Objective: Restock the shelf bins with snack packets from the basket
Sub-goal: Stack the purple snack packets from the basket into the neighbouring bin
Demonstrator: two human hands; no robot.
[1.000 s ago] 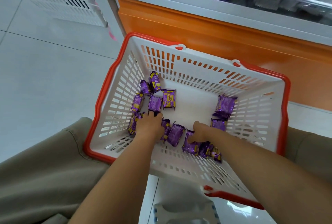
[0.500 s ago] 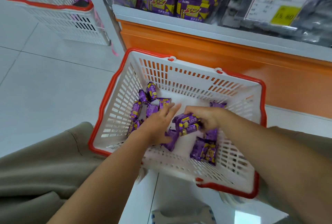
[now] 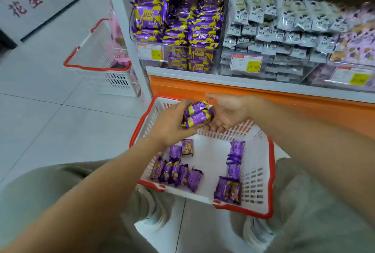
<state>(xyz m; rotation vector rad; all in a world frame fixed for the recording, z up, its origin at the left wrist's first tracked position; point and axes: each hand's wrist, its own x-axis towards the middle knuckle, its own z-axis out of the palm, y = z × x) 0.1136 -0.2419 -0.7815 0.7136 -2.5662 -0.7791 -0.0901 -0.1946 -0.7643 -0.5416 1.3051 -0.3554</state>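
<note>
A white basket with a red rim (image 3: pixel 261 173) sits on the floor between my knees. Several purple snack packets (image 3: pixel 178 169) lie loose on its bottom, some more at its right side (image 3: pixel 233 161). Above the basket's far edge I hold a small bundle of purple-and-yellow packets (image 3: pixel 197 114) pressed between both hands. My left hand (image 3: pixel 172 125) grips the bundle from the left. My right hand (image 3: pixel 229 110) cups it from the right, palm up. The clear shelf bin (image 3: pixel 178 29) straight ahead is piled with the same purple packets.
To the right of the purple bin stand bins of grey-white packets (image 3: pixel 284 27) with yellow price tags. An orange shelf base (image 3: pixel 304 102) runs below. A second red-rimmed basket (image 3: pixel 101 66) stands on the tiled floor at the left beside the shelf post.
Both hands have risen out of the basket with a bundle of packets, from its bottom to above its far rim. My view has tilted up, bringing the shelf bins into sight.
</note>
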